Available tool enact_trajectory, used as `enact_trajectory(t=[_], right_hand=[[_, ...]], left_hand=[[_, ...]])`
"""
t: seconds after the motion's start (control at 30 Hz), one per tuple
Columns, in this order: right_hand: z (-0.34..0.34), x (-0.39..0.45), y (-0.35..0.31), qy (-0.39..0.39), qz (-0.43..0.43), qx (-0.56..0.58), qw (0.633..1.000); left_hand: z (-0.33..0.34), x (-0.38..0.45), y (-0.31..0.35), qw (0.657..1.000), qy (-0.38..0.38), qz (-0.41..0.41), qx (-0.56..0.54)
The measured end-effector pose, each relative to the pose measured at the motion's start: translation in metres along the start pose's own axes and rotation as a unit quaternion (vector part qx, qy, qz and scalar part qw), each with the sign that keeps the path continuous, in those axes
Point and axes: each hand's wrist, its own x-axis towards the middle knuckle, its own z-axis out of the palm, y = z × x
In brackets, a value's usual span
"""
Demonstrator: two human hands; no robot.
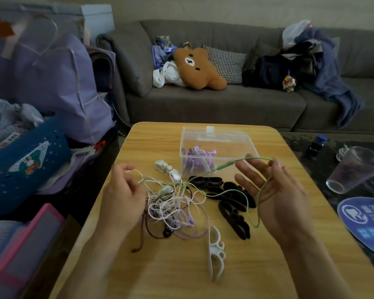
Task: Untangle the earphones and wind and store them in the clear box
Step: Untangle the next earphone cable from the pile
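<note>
Right now, my right hand (pixel 274 190) open-palmed with the thin green earphone cable (pixel 249 203) draped over it, my left hand's (pixel 122 190) grip pinching a white cord (pixel 138 173) from the tangled earphone pile (pixel 173 203) at centre frame, lidless clear plastic box (pixel 216 152) above it on the wooden table (pixel 181 266).

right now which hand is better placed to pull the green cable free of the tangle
Right hand: the green earphone cable already loops over its raised fingers. The left hand pinches white cord at the tangle.
</note>
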Motion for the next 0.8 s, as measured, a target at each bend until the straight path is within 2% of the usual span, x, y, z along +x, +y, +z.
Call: enact_trajectory(t=[0.07,0.13,0.2,0.3,0.37,0.57,0.8], right_hand=[[0.003,-0.002,0.003,-0.018,0.012,0.006,1.000],[0.007,-0.003,0.008,-0.049,0.026,0.004,0.998],[0.010,-0.006,0.012,-0.086,0.040,-0.003,0.995],[0.014,-0.010,0.018,-0.129,0.063,-0.001,0.990],[0.011,-0.009,0.021,-0.136,0.062,-0.010,0.989],[-0.003,0.001,0.009,-0.097,0.026,-0.048,0.994],[-0.013,0.004,-0.008,-0.071,-0.002,-0.030,0.997]], left_hand=[[0.001,-0.001,0.003,0.998,0.068,0.012,-0.013],[0.007,-0.010,0.016,0.992,0.083,0.082,-0.038],[0.018,-0.023,0.031,0.987,-0.002,0.145,-0.070],[0.038,-0.035,0.035,0.969,-0.191,0.132,-0.088],[0.046,-0.033,0.027,0.966,-0.216,0.142,-0.018],[0.044,-0.019,0.011,0.987,-0.127,0.086,0.044],[0.042,-0.013,0.009,0.988,-0.058,0.106,0.097]])
